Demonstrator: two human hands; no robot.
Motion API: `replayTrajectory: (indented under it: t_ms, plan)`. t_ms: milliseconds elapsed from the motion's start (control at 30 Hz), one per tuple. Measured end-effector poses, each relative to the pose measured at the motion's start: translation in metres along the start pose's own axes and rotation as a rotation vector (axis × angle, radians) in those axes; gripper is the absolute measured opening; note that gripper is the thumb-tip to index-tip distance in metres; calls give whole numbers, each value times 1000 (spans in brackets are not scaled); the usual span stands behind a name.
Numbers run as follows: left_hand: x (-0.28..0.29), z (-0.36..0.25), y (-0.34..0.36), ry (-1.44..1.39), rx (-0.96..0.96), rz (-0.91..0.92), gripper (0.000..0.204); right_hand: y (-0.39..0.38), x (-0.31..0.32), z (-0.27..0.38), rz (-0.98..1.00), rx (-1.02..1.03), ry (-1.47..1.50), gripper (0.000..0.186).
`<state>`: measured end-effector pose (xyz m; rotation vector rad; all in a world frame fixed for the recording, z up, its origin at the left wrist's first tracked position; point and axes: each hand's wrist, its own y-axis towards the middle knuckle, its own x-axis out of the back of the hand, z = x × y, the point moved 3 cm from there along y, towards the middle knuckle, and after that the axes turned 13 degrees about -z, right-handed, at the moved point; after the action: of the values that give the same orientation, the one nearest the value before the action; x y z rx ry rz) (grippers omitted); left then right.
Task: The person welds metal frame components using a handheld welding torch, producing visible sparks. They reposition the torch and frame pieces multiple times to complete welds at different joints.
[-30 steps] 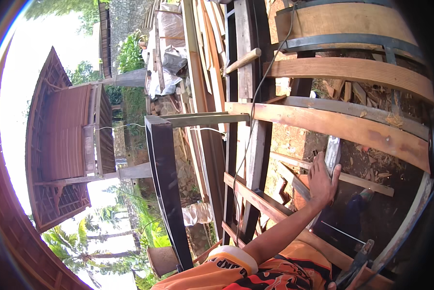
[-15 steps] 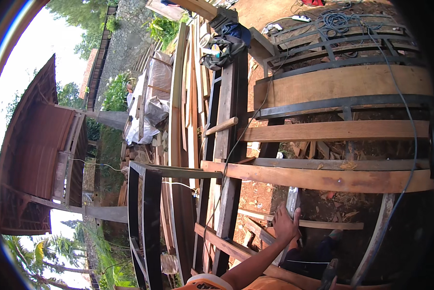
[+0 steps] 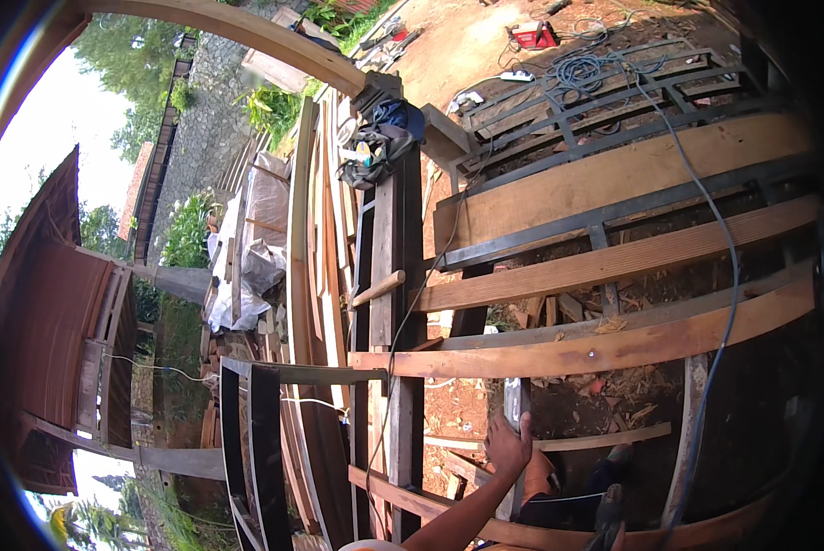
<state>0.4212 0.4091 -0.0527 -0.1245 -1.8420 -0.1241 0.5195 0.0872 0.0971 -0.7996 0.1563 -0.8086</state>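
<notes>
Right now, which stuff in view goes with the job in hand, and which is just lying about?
Likely in the job:
left hand
grey bar under it
long plank just beyond

Likely just lying about:
blue cable coil
red box
bag among the timbers
white sheet by the stacked wood
</notes>
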Motion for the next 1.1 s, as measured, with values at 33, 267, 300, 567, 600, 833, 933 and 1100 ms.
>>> replayTrajectory:
  t_ms: [33, 267, 300, 567, 600, 833, 933, 1100]
  plan:
    - [-4, -2, 1, -27, -1, 3, 80, 2, -2, -5, -29, 47, 2, 89]
    - [3, -12, 3, -22, -20, -31, 76, 3, 0, -17, -98, 115, 41, 90]
    - [2, -13, 3, -36, -19, -27, 76, 2, 2, -16, -51, 2, 75, 91]
    - [1, -13, 5, -23, -20, -17, 77, 3, -3, -43, -128, 116, 44, 90]
    - [1, -14, 4, -17, -23, -11, 77, 3, 0, -45, -160, 185, 32, 91]
    - [0, -4, -2, 8, 35, -43, 80, -24, 29, 13, -107, 76, -192, 106]
    - [-2, -12, 2, -72, 37, 48, 83, -30, 43, 22, -224, 155, -260, 105]
    - [1, 29, 29, -376, 40, 119, 90, -21, 54, 9, -287, 256, 350, 56]
